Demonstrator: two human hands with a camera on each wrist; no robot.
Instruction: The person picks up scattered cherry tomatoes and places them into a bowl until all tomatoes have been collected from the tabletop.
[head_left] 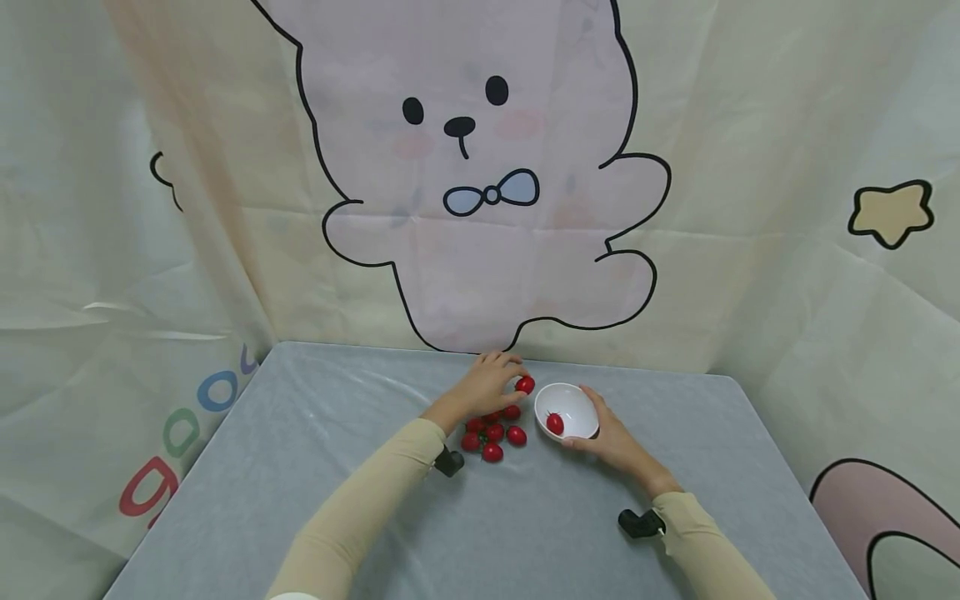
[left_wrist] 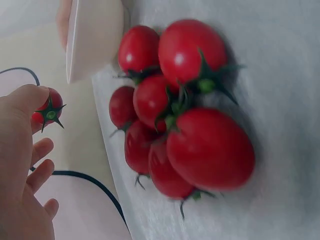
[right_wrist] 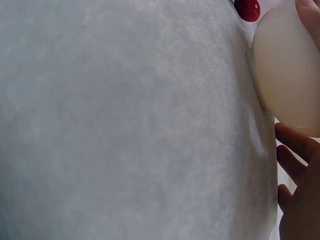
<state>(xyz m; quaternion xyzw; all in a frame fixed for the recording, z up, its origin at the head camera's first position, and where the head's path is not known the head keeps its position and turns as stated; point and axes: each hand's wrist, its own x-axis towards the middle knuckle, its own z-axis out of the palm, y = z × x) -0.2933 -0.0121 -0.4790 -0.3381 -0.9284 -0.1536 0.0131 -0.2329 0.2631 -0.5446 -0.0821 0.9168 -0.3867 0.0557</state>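
tomato (left_wrist: 52, 102) in l fingers (left_wrist: 29, 99), calyx (left_wrist: 50, 115) ~twd wrist (head_left: 444, 412)

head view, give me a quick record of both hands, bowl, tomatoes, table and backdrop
left hand: pinches a red cherry tomato
right hand: holds the side of the white bowl
bowl contents: one bowl tomato visible
loose tomatoes: clustered on the table, left of the bowl in the picture
table: grey-blue cover
backdrop: cartoon animal with a blue bow tie
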